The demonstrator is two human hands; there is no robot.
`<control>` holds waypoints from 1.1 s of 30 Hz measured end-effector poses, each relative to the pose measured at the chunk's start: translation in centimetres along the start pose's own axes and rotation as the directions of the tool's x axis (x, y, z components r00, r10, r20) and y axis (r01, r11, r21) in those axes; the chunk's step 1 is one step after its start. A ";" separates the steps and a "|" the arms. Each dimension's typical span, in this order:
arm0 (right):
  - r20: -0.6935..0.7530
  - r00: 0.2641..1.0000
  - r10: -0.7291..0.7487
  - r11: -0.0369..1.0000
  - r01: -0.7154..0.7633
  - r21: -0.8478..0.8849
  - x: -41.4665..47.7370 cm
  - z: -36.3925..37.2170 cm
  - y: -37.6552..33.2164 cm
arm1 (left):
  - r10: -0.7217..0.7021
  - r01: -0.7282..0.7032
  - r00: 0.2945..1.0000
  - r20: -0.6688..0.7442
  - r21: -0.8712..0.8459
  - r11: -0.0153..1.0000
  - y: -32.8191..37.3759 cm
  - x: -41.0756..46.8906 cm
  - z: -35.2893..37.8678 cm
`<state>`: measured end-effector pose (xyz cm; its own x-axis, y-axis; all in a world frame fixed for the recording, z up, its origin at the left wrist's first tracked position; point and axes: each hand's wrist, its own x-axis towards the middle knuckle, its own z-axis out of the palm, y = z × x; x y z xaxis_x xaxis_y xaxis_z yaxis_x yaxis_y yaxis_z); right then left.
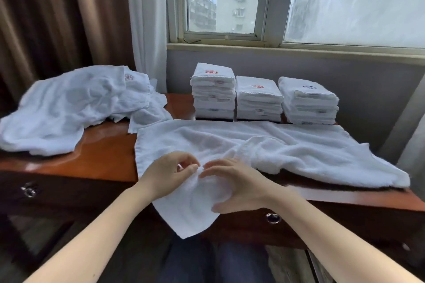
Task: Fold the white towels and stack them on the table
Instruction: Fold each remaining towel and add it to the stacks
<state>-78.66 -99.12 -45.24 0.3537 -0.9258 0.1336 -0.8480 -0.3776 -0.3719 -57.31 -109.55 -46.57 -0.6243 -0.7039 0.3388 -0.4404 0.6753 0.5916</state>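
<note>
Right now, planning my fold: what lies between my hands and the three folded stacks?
Head view: just the spread towel, rumpled, up to the stacks.

White towels (pixel 230 142) lie on a reddish-brown table (pixel 103 158), the folded stacks (pixel 213 92) bearing red or blue emblems, beside brown curtains (pixel 53 14).

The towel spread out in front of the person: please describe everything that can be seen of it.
This white towel looks like soft terry cloth. It lies unfolded and wrinkled across the wooden table, before three folded stacks. Its near corner hangs over the front edge. The left hand pinches a small bunch of it; the right hand rests on it alongside.
</note>
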 end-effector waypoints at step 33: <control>0.024 0.928 0.372 0.894 -0.365 0.261 11.5 -3.5 1.3 | -0.327 0.318 0.932 -0.157 -0.083 0.945 -4.2 0.5 -7.1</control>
<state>-77.09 -110.36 -40.94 0.0221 -0.9991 -0.0366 -0.7840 0.0053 -0.6208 -51.22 -114.31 -43.64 -0.3365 -0.9113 0.2372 -0.5609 0.3963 0.7269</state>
